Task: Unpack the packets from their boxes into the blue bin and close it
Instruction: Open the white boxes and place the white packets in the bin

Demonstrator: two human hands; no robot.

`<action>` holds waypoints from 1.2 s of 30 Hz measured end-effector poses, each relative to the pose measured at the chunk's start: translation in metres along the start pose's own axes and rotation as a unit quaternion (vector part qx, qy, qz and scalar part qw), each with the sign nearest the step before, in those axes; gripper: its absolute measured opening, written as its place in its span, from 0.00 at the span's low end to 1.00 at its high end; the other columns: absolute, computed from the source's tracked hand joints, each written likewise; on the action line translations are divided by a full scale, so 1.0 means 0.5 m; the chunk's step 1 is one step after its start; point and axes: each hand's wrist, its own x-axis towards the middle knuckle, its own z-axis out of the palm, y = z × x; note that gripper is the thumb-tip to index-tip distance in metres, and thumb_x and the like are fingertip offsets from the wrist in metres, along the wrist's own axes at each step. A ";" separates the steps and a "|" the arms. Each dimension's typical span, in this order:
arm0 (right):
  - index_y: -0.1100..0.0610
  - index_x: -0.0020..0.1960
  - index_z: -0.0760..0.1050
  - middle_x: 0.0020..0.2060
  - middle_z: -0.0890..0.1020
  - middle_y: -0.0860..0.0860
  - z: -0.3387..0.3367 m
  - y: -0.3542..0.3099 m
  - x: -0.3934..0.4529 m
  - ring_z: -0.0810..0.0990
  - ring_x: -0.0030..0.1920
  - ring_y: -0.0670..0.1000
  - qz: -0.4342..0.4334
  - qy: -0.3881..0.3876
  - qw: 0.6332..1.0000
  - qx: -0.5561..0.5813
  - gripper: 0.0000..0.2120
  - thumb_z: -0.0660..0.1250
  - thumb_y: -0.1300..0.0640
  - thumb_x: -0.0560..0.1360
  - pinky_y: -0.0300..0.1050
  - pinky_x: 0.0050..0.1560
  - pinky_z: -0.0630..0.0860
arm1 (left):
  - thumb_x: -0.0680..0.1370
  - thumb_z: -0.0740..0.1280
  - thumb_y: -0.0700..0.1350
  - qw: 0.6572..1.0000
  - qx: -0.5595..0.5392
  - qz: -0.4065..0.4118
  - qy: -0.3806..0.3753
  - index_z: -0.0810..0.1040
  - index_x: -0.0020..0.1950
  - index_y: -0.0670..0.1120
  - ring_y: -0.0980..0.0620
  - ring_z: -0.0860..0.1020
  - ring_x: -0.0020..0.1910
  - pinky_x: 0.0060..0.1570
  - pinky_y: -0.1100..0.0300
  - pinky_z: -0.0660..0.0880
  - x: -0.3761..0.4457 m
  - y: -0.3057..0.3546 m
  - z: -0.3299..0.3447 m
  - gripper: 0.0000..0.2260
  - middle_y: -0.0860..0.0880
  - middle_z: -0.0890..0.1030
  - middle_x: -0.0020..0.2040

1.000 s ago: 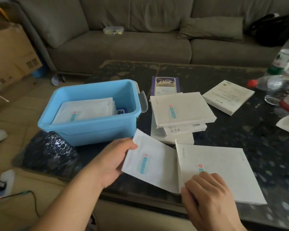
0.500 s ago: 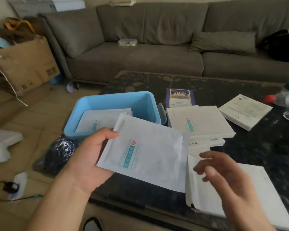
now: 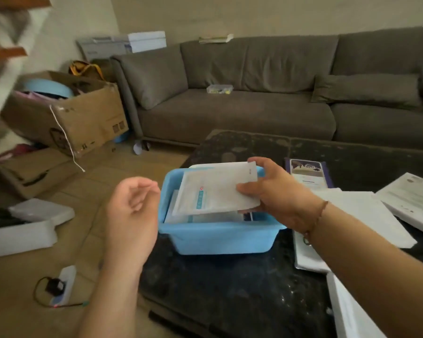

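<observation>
The blue bin [image 3: 220, 236] stands at the near left corner of the dark table, with white packets lying inside it. My right hand [image 3: 276, 191] grips a white packet [image 3: 215, 189] with a blue label by its right edge and holds it tilted over the bin's opening. Left of the bin, my left hand [image 3: 132, 211] hovers empty with its fingers loosely curled. White flat boxes [image 3: 366, 215] lie on the table right of the bin, partly hidden by my right forearm. Another white box [image 3: 410, 201] lies further right.
A purple packet [image 3: 308, 170] lies behind the boxes. A grey sofa [image 3: 254, 111] runs along the back. Cardboard boxes [image 3: 66, 111] and white foam pieces [image 3: 27, 225] sit on the floor at left, near a power strip [image 3: 61, 286].
The packet passed from my left hand to my right hand and now hangs over the bin. My left hand let go and drew back to the left. The view swung left.
</observation>
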 end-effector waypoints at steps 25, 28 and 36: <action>0.49 0.77 0.55 0.43 0.75 0.46 0.009 0.020 0.034 0.75 0.47 0.48 -0.095 -0.100 0.832 -0.537 0.30 0.64 0.53 0.79 0.41 0.55 0.70 | 0.76 0.71 0.42 0.975 0.206 0.021 -0.080 0.79 0.55 0.50 0.52 0.80 0.51 0.35 0.68 0.73 0.015 -0.048 0.009 0.08 0.54 0.82 0.52; 0.49 0.76 0.57 0.44 0.75 0.46 0.007 0.018 0.024 0.74 0.47 0.48 -0.103 -0.105 0.819 -0.555 0.27 0.62 0.53 0.80 0.41 0.55 0.71 | 0.77 0.70 0.44 0.973 0.217 0.020 -0.079 0.79 0.55 0.50 0.52 0.79 0.53 0.34 0.69 0.72 0.011 -0.042 0.013 0.08 0.54 0.81 0.53; 0.40 0.61 0.72 0.43 0.78 0.35 -0.145 0.054 -0.206 0.78 0.46 0.40 -0.286 0.115 0.824 -0.475 0.15 0.63 0.41 0.74 0.33 0.40 0.77 | 0.75 0.65 0.48 0.970 0.149 0.183 -0.062 0.79 0.49 0.51 0.57 0.78 0.48 0.47 0.72 0.69 -0.065 0.004 0.074 0.06 0.56 0.81 0.47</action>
